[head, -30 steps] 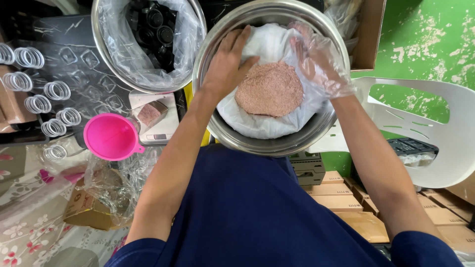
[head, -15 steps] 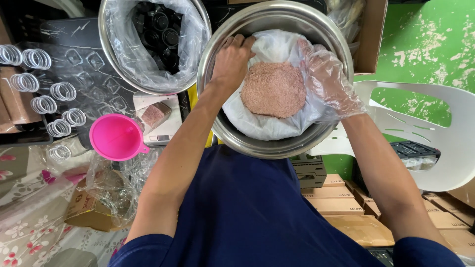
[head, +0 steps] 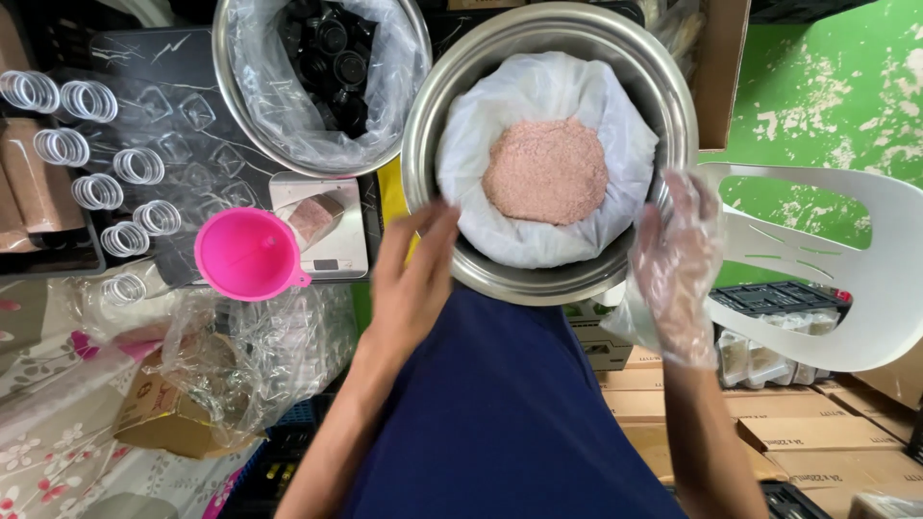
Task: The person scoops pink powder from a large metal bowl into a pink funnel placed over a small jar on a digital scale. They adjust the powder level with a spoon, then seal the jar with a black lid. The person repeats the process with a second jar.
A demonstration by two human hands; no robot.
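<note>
Both hands hover open and empty at the near rim of a steel bowl (head: 538, 279), bare left hand (head: 415, 279) and gloved right hand (head: 676, 264) flanking its bag-lined pink powder (head: 545, 171), seemingly poised to grasp it next.

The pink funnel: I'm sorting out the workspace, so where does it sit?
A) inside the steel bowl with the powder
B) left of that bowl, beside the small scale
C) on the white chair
B: the pink funnel lies left of the steel bowl, right next to the small scale.
</note>
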